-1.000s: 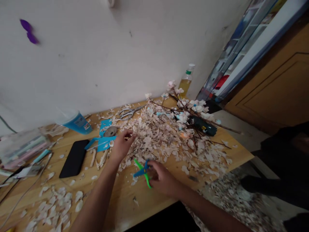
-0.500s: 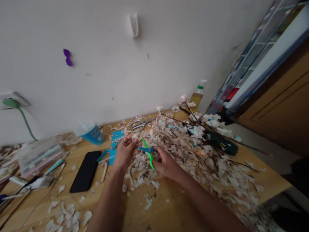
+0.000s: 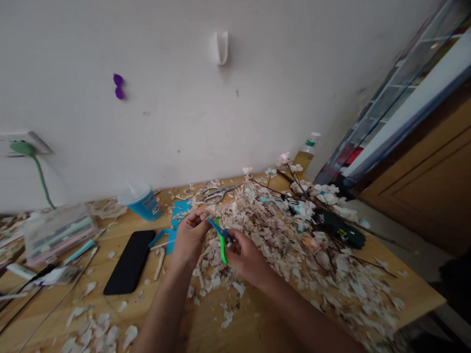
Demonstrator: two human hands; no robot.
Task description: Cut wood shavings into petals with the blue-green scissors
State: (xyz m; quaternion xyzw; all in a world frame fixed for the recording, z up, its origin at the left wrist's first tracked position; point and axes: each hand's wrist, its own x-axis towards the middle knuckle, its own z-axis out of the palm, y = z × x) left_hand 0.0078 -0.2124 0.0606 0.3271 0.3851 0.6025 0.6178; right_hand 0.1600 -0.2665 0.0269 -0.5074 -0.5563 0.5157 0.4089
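Note:
My right hand (image 3: 243,252) is closed on a pair of scissors (image 3: 222,241) with one green and one blue half. Their blades point up and to the left, close to the fingertips of my left hand (image 3: 190,235). That hand is pinched around something small and pale, perhaps a petal, which the fingers mostly cover. Below and to the right of both hands spreads a heap of pale petal-like scraps (image 3: 265,230). A blue sheet (image 3: 180,208) lies partly behind my left hand.
Metal scissors (image 3: 217,194) lie near the wall. To the left are a black phone (image 3: 129,262), a blue cup (image 3: 145,205) and a clear plastic case (image 3: 61,233). Blossom branches (image 3: 309,193), a dark green object (image 3: 342,230) and a bottle (image 3: 306,156) occupy the right.
The green-and-blue scissors have moved left against the fingers of my left hand, and their blades have come closer together. The view has shifted slightly.

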